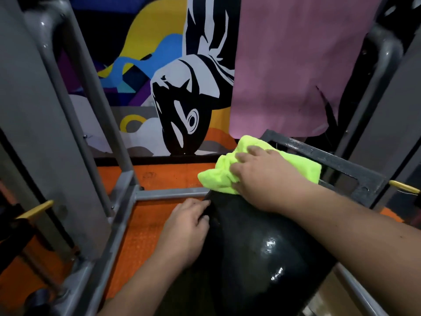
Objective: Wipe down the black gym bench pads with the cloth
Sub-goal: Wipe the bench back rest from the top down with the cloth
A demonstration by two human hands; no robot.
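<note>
**Cloth pressed on the far end of the pad**

A grey metal frame (123, 215) is seen at the left, standing on an orange floor (145, 226). The left hand (185, 233) is laid against the left edge of the black bench pad (257, 254), its fingers curled loosely on the side of the pad; nothing is gripped in it. The pad fills the near middle of the scene, and glossy reflections are shown on its surface. At the far end of the pad a bright yellow-green cloth (218, 176) is bunched and held down under the right hand (264, 176), whose fingers are spread over it. The cloth sticks out to the left and far side of that hand. A dark metal bracket (355, 169) lies just beyond, at the right.
</note>
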